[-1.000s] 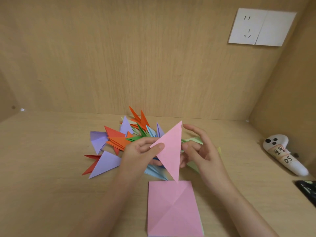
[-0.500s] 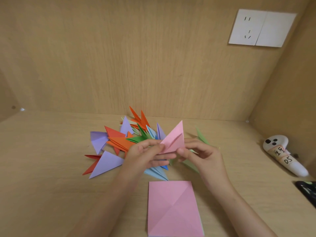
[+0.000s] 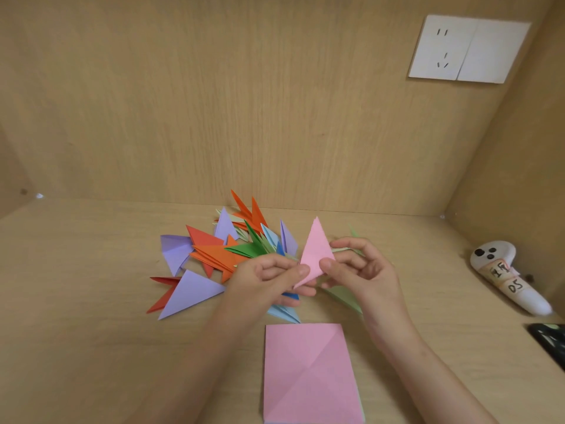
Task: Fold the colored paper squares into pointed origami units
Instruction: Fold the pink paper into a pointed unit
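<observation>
A pink folded paper unit (image 3: 315, 252) stands point-up above the wooden surface, narrow and kite-shaped. My left hand (image 3: 269, 276) pinches its lower left edge between thumb and fingers. My right hand (image 3: 363, 270) pinches its lower right edge, thumb in front. Behind and left of my hands lies a pile of finished pointed units (image 3: 226, 252) in orange, purple, green, blue and red. A stack of flat pink paper squares (image 3: 308, 374) with diagonal creases lies in front, near me.
A white controller (image 3: 507, 276) with a handwritten label lies at the right by the side wall. A dark object (image 3: 550, 341) sits at the right edge. A white wall socket (image 3: 467, 48) is on the back panel.
The pink piece went from a broad triangle held up to a narrower pointed shape. Both hands dropped slightly and closed in on its lower edges.
</observation>
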